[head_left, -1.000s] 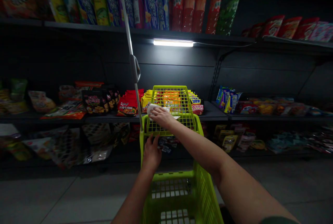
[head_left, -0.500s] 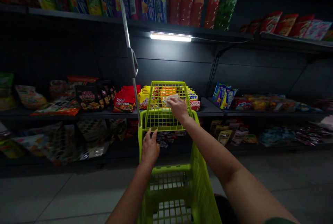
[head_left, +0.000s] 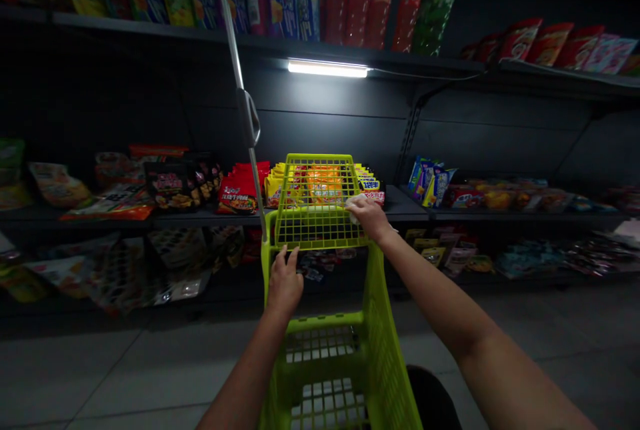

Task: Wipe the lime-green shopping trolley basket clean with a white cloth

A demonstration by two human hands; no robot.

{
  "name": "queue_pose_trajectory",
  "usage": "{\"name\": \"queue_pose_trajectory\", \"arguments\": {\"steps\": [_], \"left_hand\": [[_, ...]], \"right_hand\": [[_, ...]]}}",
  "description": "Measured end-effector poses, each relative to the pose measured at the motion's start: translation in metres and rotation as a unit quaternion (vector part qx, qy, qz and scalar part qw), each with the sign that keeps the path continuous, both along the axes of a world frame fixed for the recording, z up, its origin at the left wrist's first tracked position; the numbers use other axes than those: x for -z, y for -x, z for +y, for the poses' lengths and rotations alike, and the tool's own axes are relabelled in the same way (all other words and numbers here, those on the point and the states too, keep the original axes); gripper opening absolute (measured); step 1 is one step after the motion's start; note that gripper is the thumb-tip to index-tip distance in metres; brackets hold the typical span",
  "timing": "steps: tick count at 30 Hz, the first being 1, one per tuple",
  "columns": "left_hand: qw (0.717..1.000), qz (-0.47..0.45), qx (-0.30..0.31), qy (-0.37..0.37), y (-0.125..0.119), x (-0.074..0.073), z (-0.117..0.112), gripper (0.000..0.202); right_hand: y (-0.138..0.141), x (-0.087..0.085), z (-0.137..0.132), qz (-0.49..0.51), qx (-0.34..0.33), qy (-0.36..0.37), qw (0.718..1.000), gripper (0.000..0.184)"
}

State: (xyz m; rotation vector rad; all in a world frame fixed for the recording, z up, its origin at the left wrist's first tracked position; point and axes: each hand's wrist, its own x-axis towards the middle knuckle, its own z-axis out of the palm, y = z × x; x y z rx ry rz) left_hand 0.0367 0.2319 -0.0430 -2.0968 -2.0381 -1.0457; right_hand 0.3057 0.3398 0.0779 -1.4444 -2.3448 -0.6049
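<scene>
A lime-green shopping cart (head_left: 393, 343) stands before me, its raised grid flap (head_left: 320, 245) tilted upward near the shelf. My right hand (head_left: 374, 219) is closed on a crumpled white cloth (head_left: 355, 203), pressed against the flap's right side. I cannot tell whether the cloth is paper or fabric. At the flap's lower edge is my left hand (head_left: 285, 283), its fingers stretched upward and apart, fingertips touching or just over the rim. A metal pole (head_left: 231, 37) with a grey clip rises from the cart's left corner.
Behind the cart, a dark shelf (head_left: 400, 200) carries red snack packets (head_left: 239, 189), black bags (head_left: 170, 187) and other packets. Bottles (head_left: 360, 3) line the shelf above, over a lit tube lamp (head_left: 327, 69). Grey tiled floor (head_left: 115, 370) lies below.
My right hand has moved right with the white cloth, from the middle of the grid flap to its right side. My left hand stays at the lower rim.
</scene>
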Motion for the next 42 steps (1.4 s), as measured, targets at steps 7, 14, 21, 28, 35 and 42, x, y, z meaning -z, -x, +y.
{"name": "queue_pose_trajectory", "arguments": {"steps": [7, 14, 21, 28, 35, 42], "left_hand": [[1.0, -0.001, -0.002, -0.009, -0.008, 0.0, 0.0, 0.066], [1.0, 0.0, 0.008, 0.019, -0.001, -0.002, -0.001, 0.068], [1.0, 0.006, 0.0, 0.02, 0.001, -0.003, -0.002, 0.069], [1.0, 0.006, 0.003, 0.006, -0.002, 0.001, -0.001, 0.069], [1.0, 0.002, -0.001, 0.008, -0.004, -0.001, 0.0, 0.069], [1.0, 0.009, 0.013, 0.016, 0.005, 0.001, 0.0, 0.068]], "right_hand": [[0.081, -0.019, -0.02, 0.021, 0.0, 0.032, 0.999, 0.031], [0.182, 0.021, 0.001, -0.042, -0.233, -0.038, 0.971, 0.028], [0.111, 0.034, 0.009, -0.078, -0.228, -0.049, 0.969, 0.035], [0.005, 0.016, -0.019, -0.027, 0.044, 0.013, 0.999, 0.03], [0.087, 0.003, -0.036, -0.011, -0.029, 0.03, 0.999, 0.028], [0.162, 0.032, -0.021, -0.064, -0.227, 0.021, 0.972, 0.026]]}}
